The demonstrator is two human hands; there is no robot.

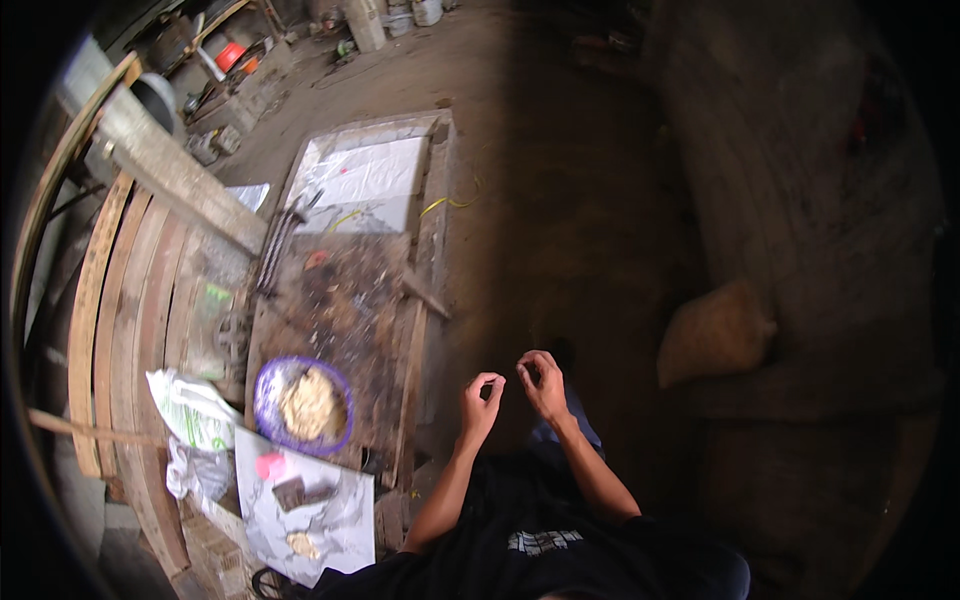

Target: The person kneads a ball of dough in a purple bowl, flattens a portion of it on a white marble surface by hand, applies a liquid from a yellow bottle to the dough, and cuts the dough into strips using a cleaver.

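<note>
My left hand (480, 400) is raised in front of me with its fingers curled, thumb touching fingertips. My right hand (540, 382) is close beside it, fingers likewise curled in a pinch. Whether either holds something small I cannot tell; nothing is visible between the fingers. Both hands hover above the dirt floor, to the right of a dirty wooden workbench (345, 300). A purple bowl (268, 400) with a lump of pale dough-like paste stands on the bench's near end, left of my left hand.
A marble-patterned slab (330, 520) with a small brown block, a pink bit and paste lies below the bowl. A white plastic bag (190, 410) lies left of it. Curved wooden planks (120, 320) run along the left. A tan sack (715, 335) sits at right.
</note>
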